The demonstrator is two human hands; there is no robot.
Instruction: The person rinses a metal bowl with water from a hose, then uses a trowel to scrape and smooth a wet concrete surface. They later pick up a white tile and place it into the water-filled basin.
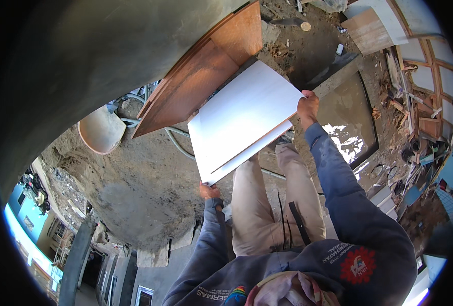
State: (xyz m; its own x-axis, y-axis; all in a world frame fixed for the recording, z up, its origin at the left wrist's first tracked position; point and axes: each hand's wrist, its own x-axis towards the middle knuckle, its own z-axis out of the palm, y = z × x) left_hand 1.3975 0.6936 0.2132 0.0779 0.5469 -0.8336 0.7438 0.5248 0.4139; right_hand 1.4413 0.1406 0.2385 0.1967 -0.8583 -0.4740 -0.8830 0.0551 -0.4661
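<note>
A large white board lies across the space in front of my legs, both of my hands at its near corners. Along its near edge a second white strip shows, from another board or a fold beneath; I cannot tell which. At the near left corner my left hand is closed on the edge. My right hand grips the right corner, thumb on the upper side. Past the far edge, brown wooden panels lean on the grey wall, very close to the white board.
A pale curved basin-like piece stands on the dirt at left, near a grey hose. To the right lies a dark-edged sheet with wet-looking shine. Wood scraps and debris crowd the far right. A cut log lies at the back.
</note>
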